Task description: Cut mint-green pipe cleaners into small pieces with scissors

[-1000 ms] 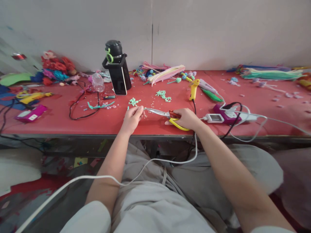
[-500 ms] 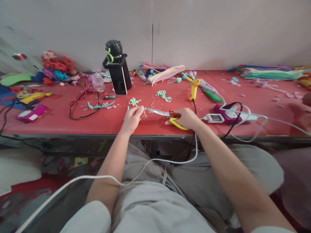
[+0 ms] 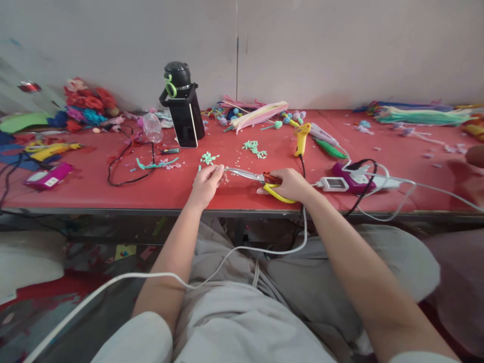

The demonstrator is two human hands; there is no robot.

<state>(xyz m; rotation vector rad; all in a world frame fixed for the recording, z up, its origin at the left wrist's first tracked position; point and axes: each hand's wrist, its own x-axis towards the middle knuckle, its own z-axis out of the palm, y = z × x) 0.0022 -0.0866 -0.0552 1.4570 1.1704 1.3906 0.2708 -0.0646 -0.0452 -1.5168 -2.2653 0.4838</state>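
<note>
My right hand [image 3: 286, 184] is closed round the handles of a pair of scissors [image 3: 247, 174], one handle yellow and one red-orange. The blades point left and their tips reach the fingertips of my left hand [image 3: 208, 182]. Thumb and finger of that hand are pinched on a thin light green pipe cleaner [image 3: 199, 168], mostly hidden by the fingers. Just beyond it lies a small heap of cut green pieces [image 3: 209, 158]. A second group of green pieces [image 3: 255, 149] lies farther right. Tiny pale scraps are scattered beneath the blades.
A black bottle [image 3: 192, 113] with a phone [image 3: 185, 126] leaning on it stands behind my left hand. To the right are a yellow glue gun [image 3: 301, 140], a purple power strip [image 3: 351, 177] and cables. Pipe cleaner bundles [image 3: 260, 116] lie by the wall. Another person's hand [image 3: 475, 156] shows at right.
My hands and the scissors stay almost in place. At the right edge, the other person's hand has drawn back, mostly out of view.
</note>
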